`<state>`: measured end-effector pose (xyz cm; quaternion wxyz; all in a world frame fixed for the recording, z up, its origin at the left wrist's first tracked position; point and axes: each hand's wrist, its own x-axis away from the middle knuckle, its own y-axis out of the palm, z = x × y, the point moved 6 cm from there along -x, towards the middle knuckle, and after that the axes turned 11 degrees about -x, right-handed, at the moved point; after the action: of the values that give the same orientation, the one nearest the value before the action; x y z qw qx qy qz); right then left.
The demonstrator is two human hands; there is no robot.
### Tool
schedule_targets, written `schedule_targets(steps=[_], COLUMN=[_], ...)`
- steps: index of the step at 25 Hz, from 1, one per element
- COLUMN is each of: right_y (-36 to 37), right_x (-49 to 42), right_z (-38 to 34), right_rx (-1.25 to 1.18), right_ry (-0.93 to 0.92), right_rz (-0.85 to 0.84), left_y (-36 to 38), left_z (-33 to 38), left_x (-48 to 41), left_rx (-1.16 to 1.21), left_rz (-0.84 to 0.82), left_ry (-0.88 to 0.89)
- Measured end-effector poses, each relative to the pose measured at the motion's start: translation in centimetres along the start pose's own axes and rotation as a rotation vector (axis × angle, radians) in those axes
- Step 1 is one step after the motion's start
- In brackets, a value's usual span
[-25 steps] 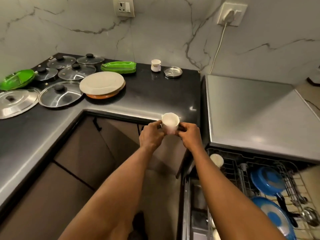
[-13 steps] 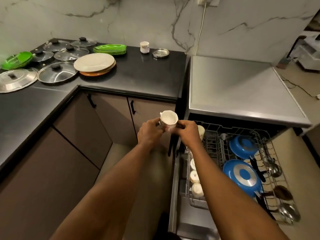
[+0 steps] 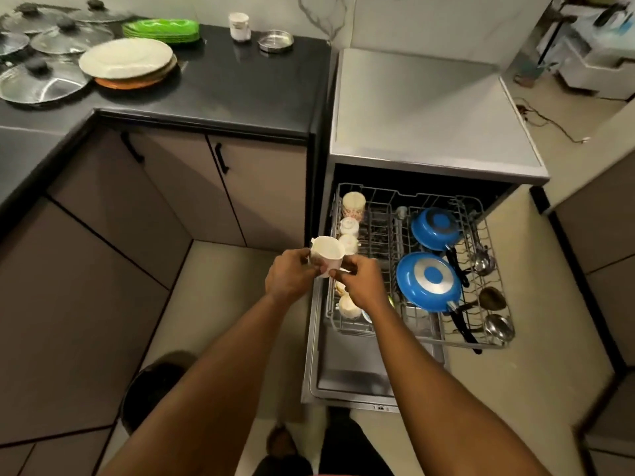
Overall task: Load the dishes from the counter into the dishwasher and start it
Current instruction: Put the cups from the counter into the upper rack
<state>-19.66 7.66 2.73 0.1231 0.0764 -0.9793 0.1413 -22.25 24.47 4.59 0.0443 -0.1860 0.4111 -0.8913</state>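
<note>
White ceramic cup (image 3: 326, 256), mouth up and tipped slightly toward the camera, is held in the air over the left edge of the pulled-out grey wire dishwasher rack (image 3: 429, 194). The left hand (image 3: 290, 280) at its nine o'clock and the right hand (image 3: 360, 285) at its four o'clock both have fingers curled against its wall, pinching it between them.

From the cup's twelve to six o'clock, a row of pale upturned cups (image 3: 349, 225) fills the rack's left column. Two round blue pans (image 3: 427, 281) and steel ladles (image 3: 498, 326) sit at three o'clock.

The step in hand looks like placing this cup. Next it likely needs turning mouth-down and lowering into a free gap in that column, which the hands partly hide.

A stack of round cream plates (image 3: 125, 58), green plates (image 3: 161, 30) and glass lids (image 3: 43, 85) wait on the black counter (image 3: 240, 91) at eleven o'clock, so loading is far from done.
</note>
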Motion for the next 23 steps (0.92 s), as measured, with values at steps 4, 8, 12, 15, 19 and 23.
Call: schedule_targets(steps=[4, 8, 12, 15, 19, 23], right_y=[-3.5, -8.0, -10.4, -11.2, -10.9, -10.4], right_x=[-0.4, -3.8, -8.1, -10.4, -12.4, -13.5], right_z=[1.9, 4.6, 8.6, 12.4, 16.8, 19.8], right_rx=[-0.097, -0.125, -0.093, -0.092, -0.061, -0.010], right_ry=[0.082, 0.145, 0.202, 0.242, 0.264, 0.327], right_rz=[0.006, -0.045, -0.086, -0.040, 0.010, 0.056], left_y=[4.0, 10.5, 15.5, 18.9, 23.2, 26.2], left_z=[2.2, 4.9, 5.6, 5.9, 3.7, 2.2], left_x=[-1.1, -3.9, -8.2, -11.0, -12.9, -13.7], left_rx=[0.085, 0.127, 0.042, -0.054, -0.008, -0.144], left_rz=[-0.091, -0.134, -0.160, -0.217, -0.324, -0.317], left_ry=[-0.022, -0.091, -0.163, -0.140, -0.102, -0.042])
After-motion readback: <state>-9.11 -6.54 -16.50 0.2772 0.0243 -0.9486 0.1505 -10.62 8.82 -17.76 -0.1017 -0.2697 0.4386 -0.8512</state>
